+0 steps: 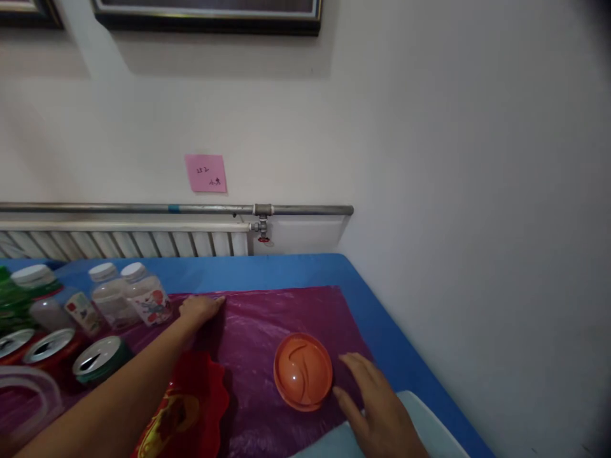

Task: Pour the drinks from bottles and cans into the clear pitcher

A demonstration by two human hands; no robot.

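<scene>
On the purple sheet (pixel 255 410), nearest me, a red dish (pixel 207 394) is cut off. My right hand (pixel 375 404), loosely open, is just beside the orange container (pixel 304 372), contents unclear. Well apart, my left hand (pixel 196 310) touches the far edge, grip hidden.

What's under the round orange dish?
Purple sheet shows around the orange dish, with blue surface visible past the sheet's far edge. The patch directly beneath the dish is covered, so anything there can't be seen.

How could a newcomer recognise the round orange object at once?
On the blue table lies a purple sheet. On it, just left of the right hand, sits the orange object; unlike the red wavy-edged container, it has a smooth circular rim.
</scene>
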